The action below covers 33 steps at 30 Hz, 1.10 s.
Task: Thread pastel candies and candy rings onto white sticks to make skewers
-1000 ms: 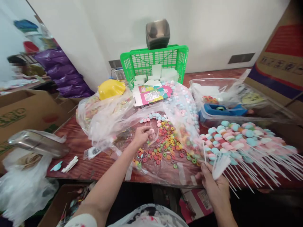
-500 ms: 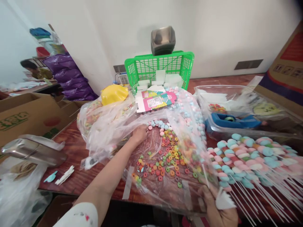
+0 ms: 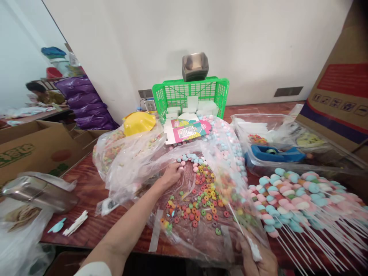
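Observation:
My left hand (image 3: 171, 175) reaches over the clear plastic sheet, its fingertips closed on a pink marshmallow (image 3: 181, 169) at the edge of the small pile of blue and pink marshmallows (image 3: 192, 157). Loose ring-shaped cereal (image 3: 206, 191) in several colours lies scattered on the plastic to the right of that arm. At the front edge my right hand (image 3: 257, 255) is closed around a thin white stick (image 3: 235, 218), which slants up and left over the plastic. A crumpled white piece (image 3: 254, 249) shows at its fingers; I cannot tell what it is.
Finished marshmallow skewers (image 3: 299, 195) are heaped at right, below a clear bin (image 3: 258, 119) with a blue tape dispenser (image 3: 276, 153). Behind stand a green basket (image 3: 224, 92) and printed card (image 3: 186, 131). At left are a yellow bowl (image 3: 139, 123), bagged cereal and a steel flask (image 3: 43, 193).
My left hand has closed at the pink marshmallow by the pile. My right hand has shifted slightly left and down, and its stick now leans further left. The view has tilted up.

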Tool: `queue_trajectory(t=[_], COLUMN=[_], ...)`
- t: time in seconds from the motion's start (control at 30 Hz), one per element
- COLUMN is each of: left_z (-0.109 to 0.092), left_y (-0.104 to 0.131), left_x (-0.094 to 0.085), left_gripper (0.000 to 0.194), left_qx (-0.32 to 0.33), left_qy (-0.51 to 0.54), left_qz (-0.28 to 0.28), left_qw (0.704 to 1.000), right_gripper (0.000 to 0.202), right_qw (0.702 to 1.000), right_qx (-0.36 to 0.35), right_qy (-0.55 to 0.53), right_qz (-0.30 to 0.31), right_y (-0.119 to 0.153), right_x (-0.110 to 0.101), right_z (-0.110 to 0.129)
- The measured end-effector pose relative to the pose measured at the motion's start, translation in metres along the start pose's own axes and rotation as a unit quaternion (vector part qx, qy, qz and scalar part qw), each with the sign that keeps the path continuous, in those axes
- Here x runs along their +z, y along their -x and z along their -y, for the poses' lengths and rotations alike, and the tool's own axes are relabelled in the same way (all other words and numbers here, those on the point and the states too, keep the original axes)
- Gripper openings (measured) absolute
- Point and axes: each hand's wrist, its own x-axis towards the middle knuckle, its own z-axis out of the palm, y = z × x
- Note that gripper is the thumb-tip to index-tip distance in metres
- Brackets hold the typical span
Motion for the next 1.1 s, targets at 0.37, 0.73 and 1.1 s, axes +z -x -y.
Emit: queue_trajectory(t=[0.37,0.73,1.1], left_z=[-0.104,-0.089,-0.073], left_y=[0.115,0.124,0.13], left_x=[0.044,0.054,0.059], left_gripper=[0.034,0.015,0.021], left_qx=[-0.168,0.083,0.223], left_qy=[0.517,0.217,0.034], left_qz=[0.015,-0.085,-0.074], left_qw=[0.839,0.969,0.971], right_gripper=[0.035,0.048,0.056], right_qw=[0.995,0.984,0.991], right_qx=[0.042,0.031,0.033], right_qy=[-0.016,0.095,-0.005], right_qz=[0.088,0.145,0.131], right_y=[-0.02,-0.001,0.009], right_x=[0.004,-0.004,0.006], right_z=[0.058,0.045,0.06])
